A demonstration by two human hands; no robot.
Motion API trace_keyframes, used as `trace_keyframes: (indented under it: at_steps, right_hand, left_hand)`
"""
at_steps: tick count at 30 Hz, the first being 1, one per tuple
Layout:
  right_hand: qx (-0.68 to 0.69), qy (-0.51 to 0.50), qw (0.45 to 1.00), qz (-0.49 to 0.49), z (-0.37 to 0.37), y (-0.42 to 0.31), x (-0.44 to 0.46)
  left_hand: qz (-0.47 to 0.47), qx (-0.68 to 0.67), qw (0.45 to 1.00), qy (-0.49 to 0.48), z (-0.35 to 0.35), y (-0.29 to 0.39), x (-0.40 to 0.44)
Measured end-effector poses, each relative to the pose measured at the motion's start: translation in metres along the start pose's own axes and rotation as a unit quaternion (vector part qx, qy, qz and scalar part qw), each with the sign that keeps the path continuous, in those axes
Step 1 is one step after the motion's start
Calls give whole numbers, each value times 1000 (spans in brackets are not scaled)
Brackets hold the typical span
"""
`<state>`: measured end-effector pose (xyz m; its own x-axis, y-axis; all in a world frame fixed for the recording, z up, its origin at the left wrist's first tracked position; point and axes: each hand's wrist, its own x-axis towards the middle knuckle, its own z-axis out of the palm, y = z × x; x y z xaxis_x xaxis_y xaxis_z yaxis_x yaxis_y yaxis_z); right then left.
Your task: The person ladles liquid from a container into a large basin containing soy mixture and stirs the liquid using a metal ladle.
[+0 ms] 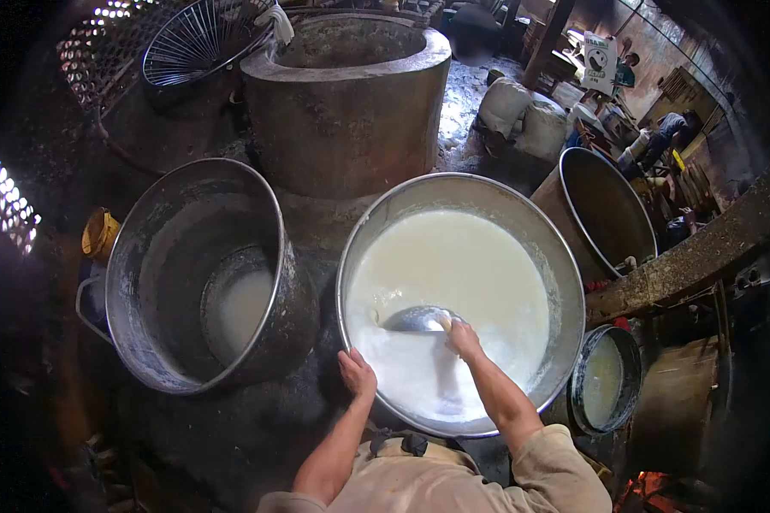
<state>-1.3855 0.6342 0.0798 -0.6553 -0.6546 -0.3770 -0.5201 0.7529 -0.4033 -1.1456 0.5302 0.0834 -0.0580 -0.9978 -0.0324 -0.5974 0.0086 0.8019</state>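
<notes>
A wide metal pot (571, 318) full of milky white liquid (453, 256) stands before me, with pale foam on its near side. My right hand (464, 339) is closed on the edge of a shiny metal bowl (419, 319), which is tilted and partly sunk in the liquid. On the pot's left side, my left hand (357, 374) grips the rim, its fingers against the outer wall. To the left, a deep metal pot (154, 256) leans with a little whitish liquid at its bottom.
Behind the pots rises a round concrete vat (342, 128), with a wire-ribbed basket (201, 47) at its left. An empty-looking metal drum (607, 209) and a small bucket of pale liquid (603, 385) stand on the right. Fire (650, 492) glows lower right. Another person (672, 137) bends far off.
</notes>
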Motion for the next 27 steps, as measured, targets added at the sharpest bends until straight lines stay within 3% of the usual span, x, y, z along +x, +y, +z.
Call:
trace_keyframes:
  at_steps: [4, 8, 11, 16, 22, 25, 27]
  right_hand:
    - [-61, 1, 998, 9, 2, 48, -37]
    - [-19, -3, 998, 59, 1, 106, -72]
    - [-71, 6, 997, 34, -11, 145, -102]
    - [-25, 6, 999, 41, -79, 186, -147]
    - [-30, -14, 999, 26, -199, 199, -171]
    - [25, 24, 999, 19, -220, 212, -157]
    - [26, 222, 975, 11, -198, 230, -126]
  left_hand:
    - [0, 10, 1000, 17, 5, -7, 0]
    - [5, 38, 999, 2, 3, -6, -2]
    - [-19, 70, 997, 7, 7, -9, -1]
    - [28, 61, 997, 24, 5, -7, -1]
    - [10, 45, 998, 32, 10, -15, -1]
    - [18, 65, 997, 31, 8, -14, 0]
    - [26, 77, 996, 27, 10, -16, 1]
